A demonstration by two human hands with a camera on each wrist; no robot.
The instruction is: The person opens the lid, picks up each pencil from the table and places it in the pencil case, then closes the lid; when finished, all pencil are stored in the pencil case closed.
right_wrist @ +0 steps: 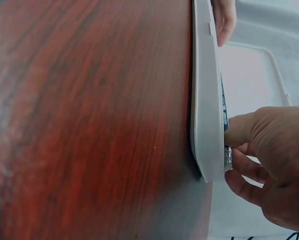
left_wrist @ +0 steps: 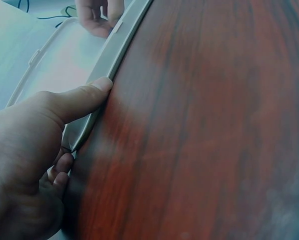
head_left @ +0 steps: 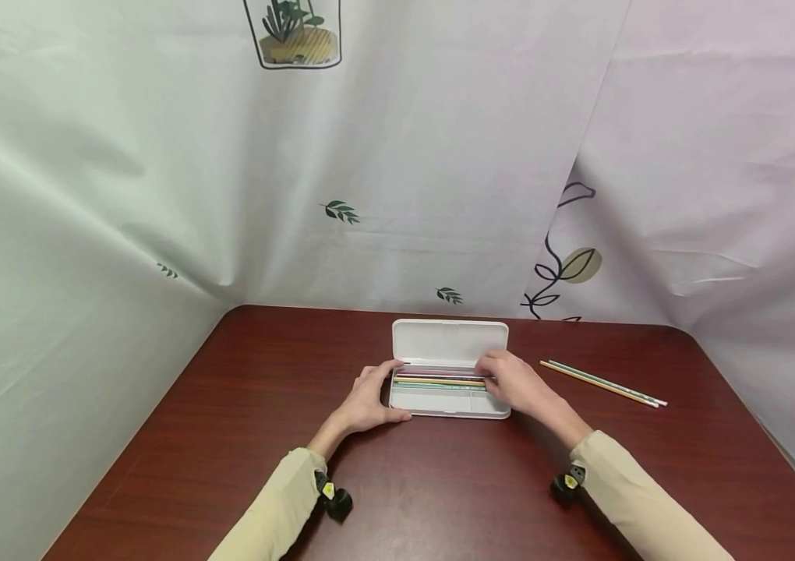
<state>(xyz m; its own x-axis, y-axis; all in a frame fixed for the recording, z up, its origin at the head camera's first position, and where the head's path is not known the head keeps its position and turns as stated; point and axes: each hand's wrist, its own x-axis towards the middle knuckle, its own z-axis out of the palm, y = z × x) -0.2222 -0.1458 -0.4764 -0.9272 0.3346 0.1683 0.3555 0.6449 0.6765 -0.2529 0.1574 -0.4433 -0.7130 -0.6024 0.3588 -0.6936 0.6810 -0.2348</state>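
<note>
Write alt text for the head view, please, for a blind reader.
A left hand holds the left end of an open white case while a right hand reaches in at the right ends of the pencils inside. Two loose pencils lie rightward on the reddish-brown table.

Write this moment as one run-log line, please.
left hand: grips case | right hand: pinches pencil inside case | lid: open | right of case: two pencils on table

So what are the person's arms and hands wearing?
The left sleeve and right sleeve are long and pale cream-yellow. By each wrist sits a small black gadget with a yellow patch. The fingers have no gloves.
</note>
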